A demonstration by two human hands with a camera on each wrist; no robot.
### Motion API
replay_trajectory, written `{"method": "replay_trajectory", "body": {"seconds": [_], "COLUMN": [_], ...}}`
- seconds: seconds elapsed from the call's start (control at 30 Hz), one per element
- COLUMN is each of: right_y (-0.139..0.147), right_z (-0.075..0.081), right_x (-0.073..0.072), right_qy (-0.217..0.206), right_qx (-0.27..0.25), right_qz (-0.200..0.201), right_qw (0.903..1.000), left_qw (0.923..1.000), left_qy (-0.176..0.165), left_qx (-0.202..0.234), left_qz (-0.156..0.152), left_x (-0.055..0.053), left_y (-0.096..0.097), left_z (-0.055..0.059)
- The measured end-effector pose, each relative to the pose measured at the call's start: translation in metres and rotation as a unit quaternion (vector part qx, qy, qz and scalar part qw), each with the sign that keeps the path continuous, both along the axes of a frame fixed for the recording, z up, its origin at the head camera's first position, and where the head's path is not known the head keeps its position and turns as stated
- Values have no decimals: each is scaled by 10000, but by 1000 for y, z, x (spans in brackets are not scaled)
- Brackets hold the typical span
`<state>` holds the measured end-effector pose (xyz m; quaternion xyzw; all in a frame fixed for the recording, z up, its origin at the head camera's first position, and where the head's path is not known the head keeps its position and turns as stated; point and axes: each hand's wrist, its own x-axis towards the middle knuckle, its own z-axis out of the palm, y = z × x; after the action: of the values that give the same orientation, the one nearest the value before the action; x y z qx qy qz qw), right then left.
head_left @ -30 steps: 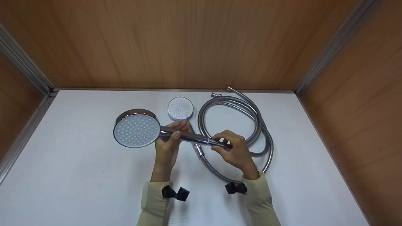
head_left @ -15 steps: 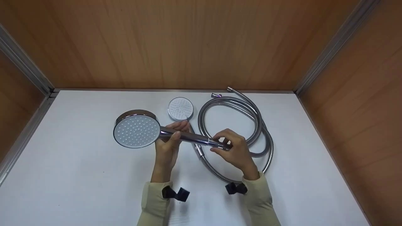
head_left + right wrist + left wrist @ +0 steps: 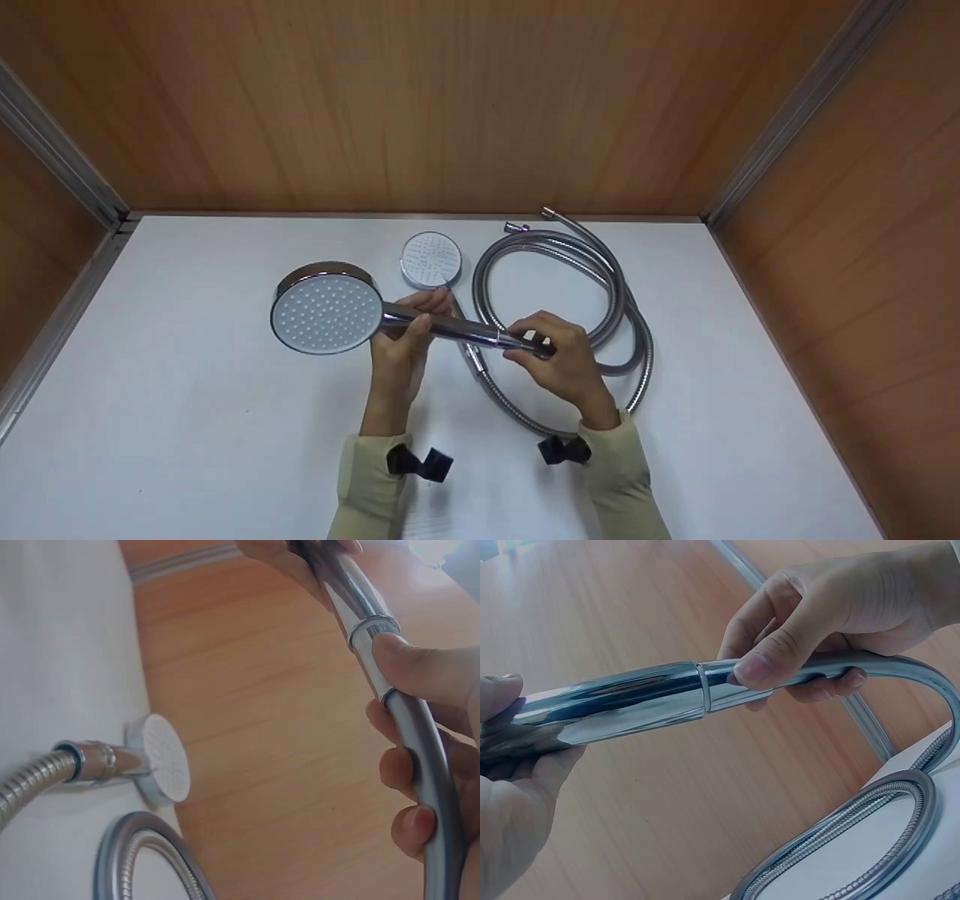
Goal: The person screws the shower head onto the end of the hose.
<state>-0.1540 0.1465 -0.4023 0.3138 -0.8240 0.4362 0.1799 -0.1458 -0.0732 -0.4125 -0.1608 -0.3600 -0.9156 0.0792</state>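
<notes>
A large round shower head [image 3: 327, 313], its pale nozzle face turned up, is held above the white table. My left hand [image 3: 396, 367] grips its chrome handle [image 3: 465, 328] close to the head, thumb on top. At the handle's other end, my right hand [image 3: 566, 364] pinches the chrome connector [image 3: 731, 695] of a smooth grey shower hose [image 3: 431, 780]. In the left wrist view, a thin ring marks the joint where connector and handle meet in line. The right wrist view shows my thumb on the connector and the other fingers curled round the hose.
Behind my hands, a smaller shower head [image 3: 431, 259] lies face up with a ribbed metal hose [image 3: 517, 411] on it. Coiled hoses [image 3: 481, 285] lie to the right, loose ends near the back edge. Wooden panels [image 3: 420, 105] wall the table at the back and sides.
Both hands keep their hold and place; only the right hand's fingers shift very slightly at the connector.
</notes>
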Motion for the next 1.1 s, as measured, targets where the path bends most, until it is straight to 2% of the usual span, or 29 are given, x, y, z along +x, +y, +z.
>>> {"method": "replay_trajectory", "body": {"seconds": [0.33, 0.57, 1.1], "right_y": [0, 0, 2], "right_z": [-1, 1, 0], "right_x": [1, 0, -1], "right_qy": [-77, -48, -78], "right_qx": [89, -33, 42], "right_qz": [30, 22, 81], "right_qw": [9999, 10000, 9999], "left_qw": [9999, 9996, 9998], "left_qy": [-87, -225, -170], "left_qx": [95, -110, -7], "left_qz": [-28, 130, 58], "left_x": [2, 2, 2], "left_y": [0, 0, 1], "left_z": [1, 2, 2]}}
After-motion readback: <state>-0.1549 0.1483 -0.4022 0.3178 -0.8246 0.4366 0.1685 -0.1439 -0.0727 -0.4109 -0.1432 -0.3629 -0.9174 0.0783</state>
